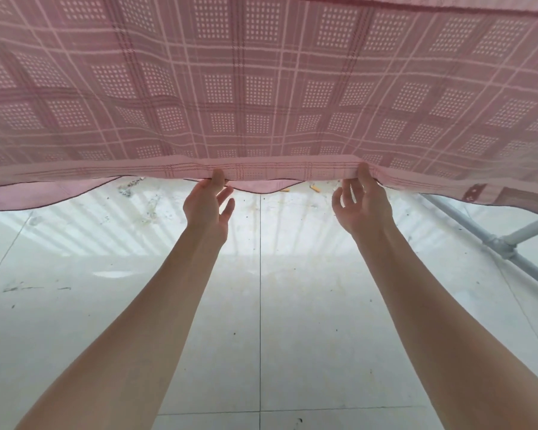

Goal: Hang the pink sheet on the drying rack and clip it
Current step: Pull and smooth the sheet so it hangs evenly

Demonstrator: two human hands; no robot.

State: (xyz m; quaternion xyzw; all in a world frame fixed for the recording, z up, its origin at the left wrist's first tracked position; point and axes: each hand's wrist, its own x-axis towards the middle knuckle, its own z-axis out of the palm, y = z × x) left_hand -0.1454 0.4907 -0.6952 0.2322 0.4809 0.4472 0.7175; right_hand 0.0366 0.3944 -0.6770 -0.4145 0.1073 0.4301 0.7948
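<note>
The pink checked sheet spreads across the whole upper half of the view, hanging down toward me with its lower edge folded into a band. My left hand pinches that folded edge between thumb and forefinger, the other fingers loose. My right hand pinches the same edge about a forearm's length to the right. The stretch of edge between both hands is pulled taut. Part of the white drying rack frame shows under the sheet at the right; the rail that carries the sheet is hidden. No clip is visible.
A white tiled floor with dirt specks lies below. Small orange bits and grey debris lie on the floor beyond the sheet's edge. The rack's white tubes cross low at the right.
</note>
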